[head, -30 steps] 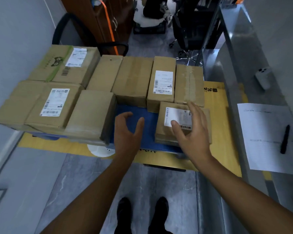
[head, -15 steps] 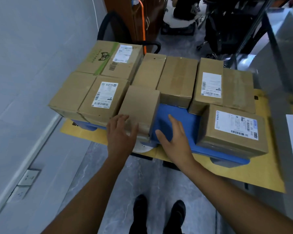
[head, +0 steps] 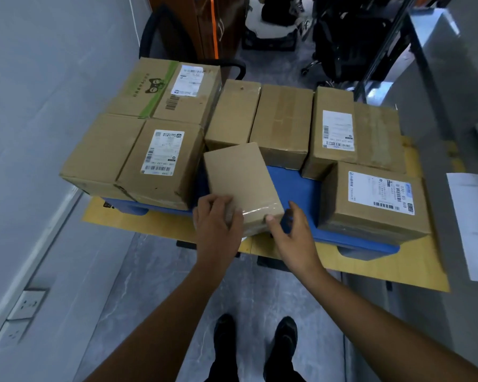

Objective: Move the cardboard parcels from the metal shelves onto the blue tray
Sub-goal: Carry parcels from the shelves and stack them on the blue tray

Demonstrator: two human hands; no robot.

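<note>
Main worry from where I'm sitting: the small parcel (head: 240,186) is lying skewed in the gap in the middle of the blue tray (head: 295,186), with its near end hanging out past the tray's front rim, so if the grip slips or the hands let go too soon I reckon it tips off the yellow desk (head: 398,267) and lands on the floor by the shoes. Second thing is the squeeze. Its far corner is jammed up close to the back-row parcels and its left edge is right beside the big labelled parcel (head: 163,161), which looks to me like it already overhangs the tray on the left along with its neighbour, so a hard shove while straightening could nudge those outward. The labelled parcel on the right (head: 375,202) is well clear, plenty of blue showing between them. As for the grip, the left hand (head: 217,224) is on the near left corner with its fingers (head: 226,201) curled over the top, holding it. The right hand (head: 293,232) is on the near right corner, thumb (head: 269,217) pressed on the taped front edge and the other fingers only half curled round the right side. That's more a steadying pinch than a proper clamp, and I can't see the tips behind the box.
</note>
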